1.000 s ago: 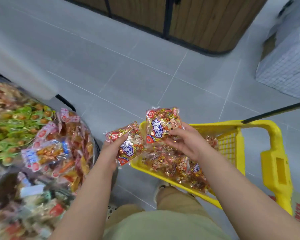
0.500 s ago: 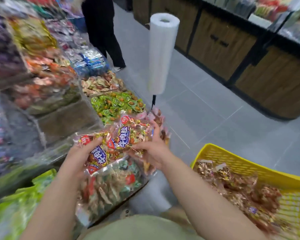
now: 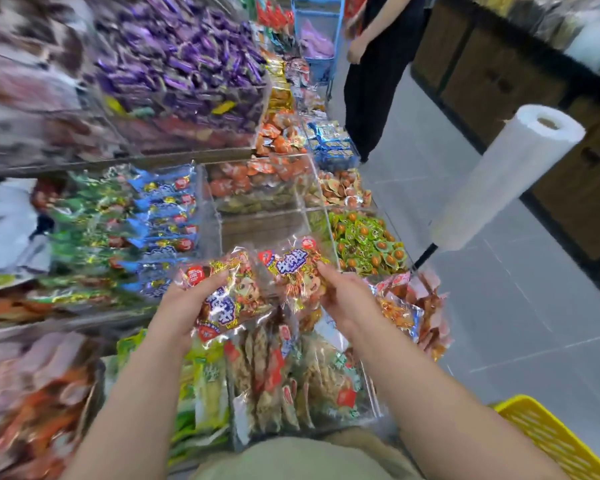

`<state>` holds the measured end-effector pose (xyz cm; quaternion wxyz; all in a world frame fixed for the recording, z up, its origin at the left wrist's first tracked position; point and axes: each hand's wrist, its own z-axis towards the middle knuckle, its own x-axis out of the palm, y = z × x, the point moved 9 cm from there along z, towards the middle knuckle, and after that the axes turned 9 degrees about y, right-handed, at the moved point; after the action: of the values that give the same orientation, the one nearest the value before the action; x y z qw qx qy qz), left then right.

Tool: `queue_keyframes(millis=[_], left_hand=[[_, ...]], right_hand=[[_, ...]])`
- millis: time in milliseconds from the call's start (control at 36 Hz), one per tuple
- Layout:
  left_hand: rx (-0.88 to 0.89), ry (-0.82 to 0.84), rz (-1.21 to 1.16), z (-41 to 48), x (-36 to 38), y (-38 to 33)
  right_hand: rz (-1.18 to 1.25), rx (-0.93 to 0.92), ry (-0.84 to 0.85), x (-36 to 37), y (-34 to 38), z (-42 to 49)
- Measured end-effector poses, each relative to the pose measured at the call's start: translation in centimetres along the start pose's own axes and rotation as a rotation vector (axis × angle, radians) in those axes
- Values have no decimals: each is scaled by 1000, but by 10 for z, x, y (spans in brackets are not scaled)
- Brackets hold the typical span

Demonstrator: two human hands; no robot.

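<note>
My left hand [image 3: 182, 304] grips a shiny red and gold snack packet [image 3: 227, 296] with a blue label. My right hand [image 3: 349, 296] holds a second packet of the same kind [image 3: 293, 268] just to the right of the first. Both packets hover over clear acrylic bins of snacks on a shop display. Directly beyond the packets lies a clear bin [image 3: 257, 226] whose wooden bottom shows through.
Bins of wrapped snacks fill the display: purple ones [image 3: 187, 64] at the back, green ones [image 3: 364, 242] to the right. A roll of plastic bags [image 3: 506, 178] stands on a pole. A person in black [image 3: 378, 74] stands in the aisle. A yellow basket [image 3: 551, 441] sits at lower right.
I have turned from the yellow basket to the snack display, carrying both packets leftward over the bins. The basket has slid to the lower right corner of the view.
</note>
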<state>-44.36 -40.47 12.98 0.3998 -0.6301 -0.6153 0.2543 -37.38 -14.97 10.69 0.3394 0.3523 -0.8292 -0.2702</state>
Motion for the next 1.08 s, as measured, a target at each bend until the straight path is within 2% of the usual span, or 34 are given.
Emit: queue_keyframes(millis=[278,417,528,750,861,1083], left_hand=[[88,-187,-93,1,-27,-31],[157,-126,-56,4,-23,-53],[149,-57,-34,16,-22,-67],[152,16,21,52,-32,-109],[171,57,6,76,-37,-132],[21,58,-11,113,-66,-120]], right_hand=[[51,47,161,45,29,48],[-20,98,238,53,42,70],[-70,65,271,63,52,84],[-349,-3,170,82,43,127],[-400,11,162,100,33,155],[-527,-42,158,133,25,219]])
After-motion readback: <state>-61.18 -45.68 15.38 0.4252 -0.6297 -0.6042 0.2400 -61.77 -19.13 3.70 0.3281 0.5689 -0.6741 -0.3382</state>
